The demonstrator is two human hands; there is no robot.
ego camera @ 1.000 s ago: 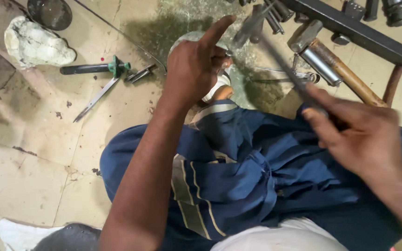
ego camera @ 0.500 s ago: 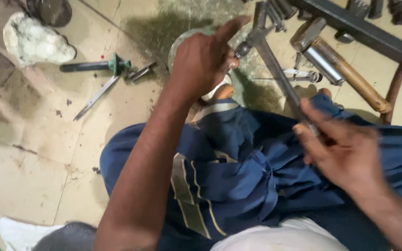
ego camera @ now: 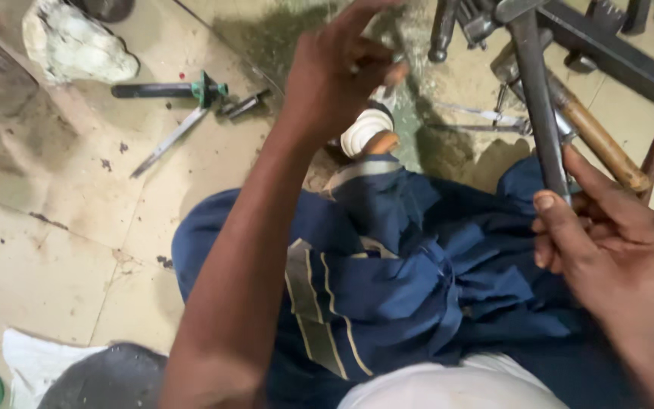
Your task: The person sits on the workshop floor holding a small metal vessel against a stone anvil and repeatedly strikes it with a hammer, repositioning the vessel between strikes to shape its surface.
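- Since the earlier frame the right hand [ego camera: 615, 257] has swung its long grey tool [ego camera: 537, 106] from a slant to nearly upright, and the left hand [ego camera: 338, 83] has risen toward the far edge.
- No labels or signs show; a white crumpled lump [ego camera: 77, 49] lies far left on the floor.
- Right fingers are wrapped round the tool's near end, thumb along the shaft.
- Left fingers are curled over something small; I cannot tell what.
- A wooden-handled hammer [ego camera: 596, 144] lies just behind the tool.

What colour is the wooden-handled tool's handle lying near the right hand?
Brown handle, seen in the head view.
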